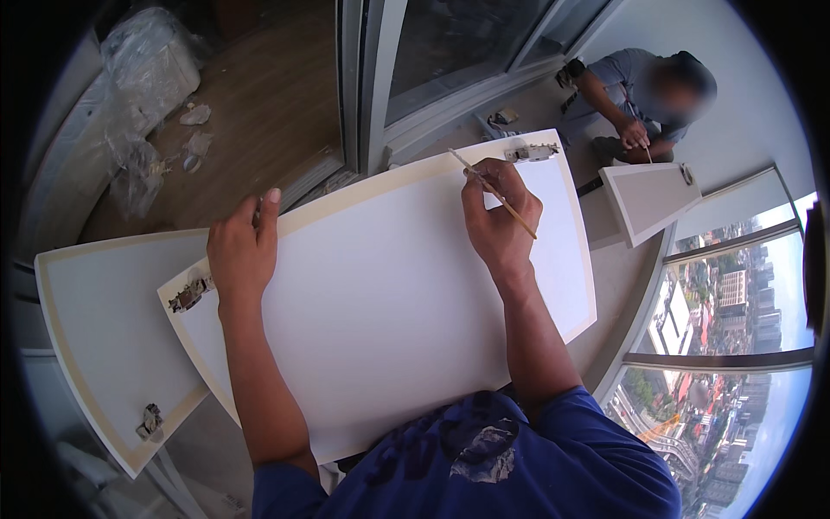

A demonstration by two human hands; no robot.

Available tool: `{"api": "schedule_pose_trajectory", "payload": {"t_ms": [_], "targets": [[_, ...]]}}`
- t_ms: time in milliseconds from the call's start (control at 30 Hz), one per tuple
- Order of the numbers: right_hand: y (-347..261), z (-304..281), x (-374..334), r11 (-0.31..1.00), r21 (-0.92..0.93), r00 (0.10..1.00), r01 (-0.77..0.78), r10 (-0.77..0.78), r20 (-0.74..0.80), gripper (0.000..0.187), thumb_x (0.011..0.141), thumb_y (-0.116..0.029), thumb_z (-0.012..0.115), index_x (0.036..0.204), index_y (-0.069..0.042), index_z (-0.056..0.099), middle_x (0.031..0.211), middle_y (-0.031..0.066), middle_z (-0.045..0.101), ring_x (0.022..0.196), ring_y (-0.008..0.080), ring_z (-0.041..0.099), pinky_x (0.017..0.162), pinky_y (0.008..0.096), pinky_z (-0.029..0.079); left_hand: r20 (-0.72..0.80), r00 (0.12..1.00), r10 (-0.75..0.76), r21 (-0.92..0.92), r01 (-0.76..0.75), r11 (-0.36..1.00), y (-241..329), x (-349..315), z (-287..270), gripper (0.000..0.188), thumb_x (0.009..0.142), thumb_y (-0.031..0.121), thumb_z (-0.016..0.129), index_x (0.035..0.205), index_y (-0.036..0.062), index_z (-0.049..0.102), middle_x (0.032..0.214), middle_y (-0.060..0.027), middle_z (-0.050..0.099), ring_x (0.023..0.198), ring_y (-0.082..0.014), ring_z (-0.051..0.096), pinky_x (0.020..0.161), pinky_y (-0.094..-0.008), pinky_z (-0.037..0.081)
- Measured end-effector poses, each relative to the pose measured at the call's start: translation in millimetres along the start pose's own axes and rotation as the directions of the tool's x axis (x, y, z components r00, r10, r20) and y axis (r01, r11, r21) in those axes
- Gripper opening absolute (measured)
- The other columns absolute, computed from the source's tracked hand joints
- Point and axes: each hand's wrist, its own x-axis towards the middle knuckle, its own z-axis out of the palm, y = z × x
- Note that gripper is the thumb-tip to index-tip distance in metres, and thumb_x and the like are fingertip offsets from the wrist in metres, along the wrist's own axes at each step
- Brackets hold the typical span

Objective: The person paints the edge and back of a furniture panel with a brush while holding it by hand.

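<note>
A large white cabinet door (380, 303) with a cream band along its edges lies in front of me. Metal hinges are fixed at its left corner (192, 292) and its far right corner (532, 153). My left hand (242, 255) is at the door's far left edge, fingers bent over it. In my right hand (504, 216) is a thin wooden paintbrush (519, 221), pinched between thumb and fingers. The brush slants up to the left, its tip close to the far edge; whether it touches cannot be made out.
Another white door (112, 303) with a hinge lies partly under mine at the left. At the far right a person (622, 95) crouches, brushing a smaller panel (644, 203). Railing windows (718, 359) line the right. Plastic-wrapped things (147, 86) stand beyond the sliding door frame (367, 78).
</note>
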Motion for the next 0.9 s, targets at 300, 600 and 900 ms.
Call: {"api": "schedule_pose_trajectory", "payload": {"t_ms": [300,600,900], "targets": [[-8.7,3.4,-5.7,0.998,0.041,0.996,0.039,-0.042,0.08,0.016,0.088,0.001,0.074,0.103,-0.003,0.07,0.094,0.013,0.08,0.087,0.0284,0.081,0.081,0.0355,0.063,0.034,0.999,-0.027,0.004,0.027,1.0,1.2,0.7,0.3,0.068,0.11,0.063,0.049,0.088,0.002,0.07,0.071,-0.019,0.068,0.078,-0.043,0.064,0.079,-0.0542,0.051],[2.5,-5.0,-0.5,1.0,0.002,0.999,0.025,-0.025,0.026,0.015,0.089,0.002,0.072,0.104,-0.002,0.072,0.096,0.0146,0.08,0.089,0.0275,0.082,0.08,0.034,0.063,0.027,0.999,-0.017,0.022,0.016,1.0,-0.2,0.5,1.2,0.068,0.11,0.063,0.048,0.093,0.0023,0.073,0.071,-0.0185,0.069,0.079,-0.0424,0.066,0.08,-0.0535,0.052],[-3.5,-5.7,-4.5,0.999,0.027,0.994,0.043,-0.046,0.095,0.019,0.088,0.003,0.072,0.105,-0.004,0.074,0.103,0.012,0.081,0.092,0.0289,0.08,0.084,0.0362,0.063,0.01,1.0,0.0,0.015,0.0,1.0,-0.6,0.1,1.4,0.067,0.11,0.062,0.049,0.092,0.0019,0.073,0.072,-0.0197,0.069,0.076,-0.043,0.065,0.077,-0.0539,0.052]]}}
